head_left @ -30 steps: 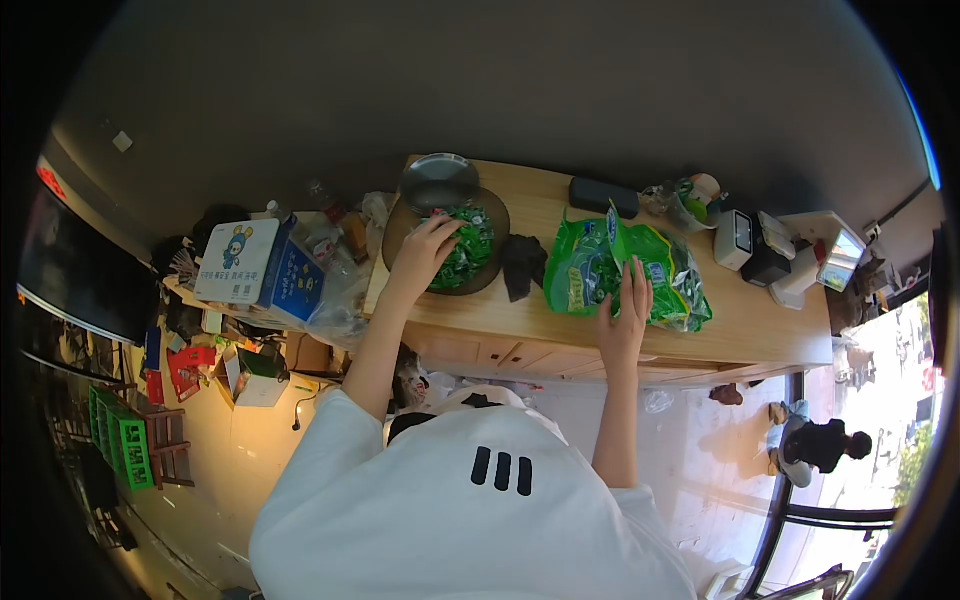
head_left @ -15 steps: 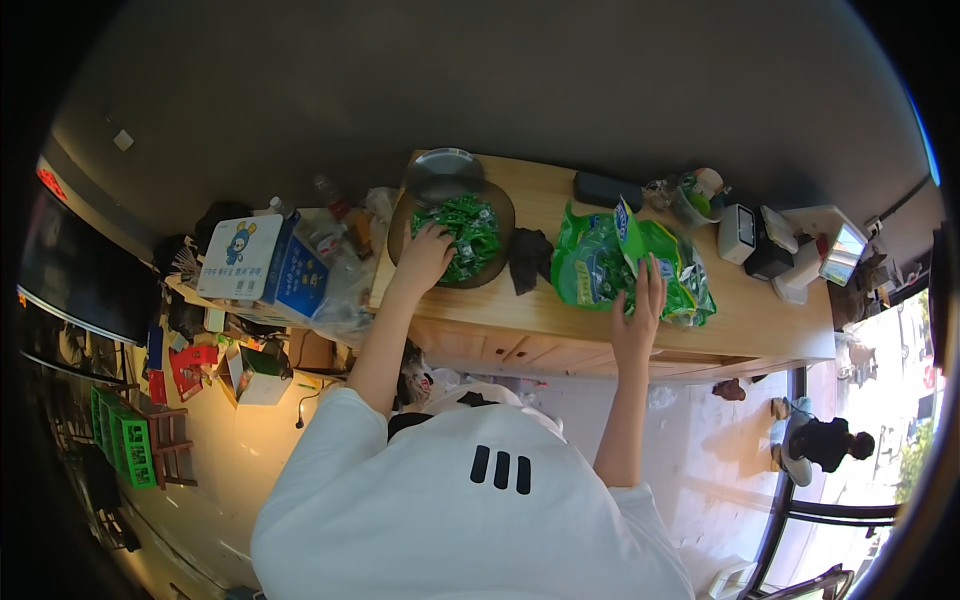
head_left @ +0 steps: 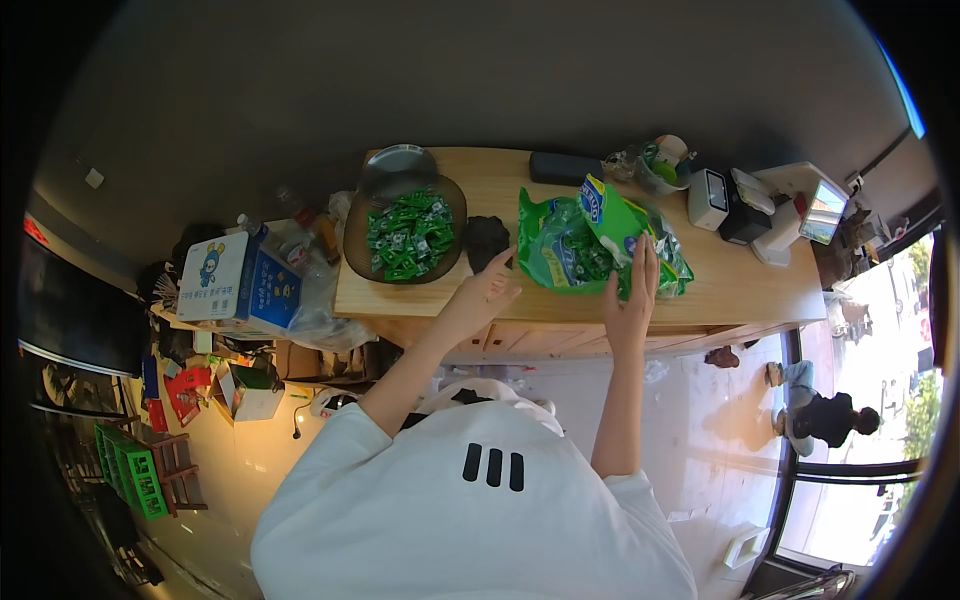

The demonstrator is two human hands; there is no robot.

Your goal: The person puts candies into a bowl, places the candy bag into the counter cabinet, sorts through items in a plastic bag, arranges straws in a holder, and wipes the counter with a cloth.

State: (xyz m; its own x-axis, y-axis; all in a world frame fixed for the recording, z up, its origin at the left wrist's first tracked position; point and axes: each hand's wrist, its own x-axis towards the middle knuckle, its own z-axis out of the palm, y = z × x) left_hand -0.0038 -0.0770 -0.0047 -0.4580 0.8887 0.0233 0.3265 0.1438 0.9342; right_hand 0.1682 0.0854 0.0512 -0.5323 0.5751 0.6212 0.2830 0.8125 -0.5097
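Note:
A brown see-through bowl (head_left: 356,246) on the wooden counter holds many small green-wrapped pieces (head_left: 411,237), perhaps sweets. To its right lies a large green plastic bag (head_left: 541,262), its top open, with more of the same pieces inside. My left hand (head_left: 484,293) is in front of the bag's left side, fingers spread, nothing visible in it. Stretched fingers of my right hand (head_left: 632,288) rest against the bag's front right, thumb apart. A dark crumpled item (head_left: 487,242) sits between bowl and bag.
Behind the bag is a dark oblong case (head_left: 566,168). Farther right stand a small white device (head_left: 708,199) and a screen on a stand (head_left: 824,212). At left are a blue-and-white box (head_left: 232,279) and plastic bottles. Someone in black (head_left: 828,419) is at far right.
My left hand has left the bowl and moved right to the bag's near left side. My right hand stays at the bag. The whole view has shifted slightly.

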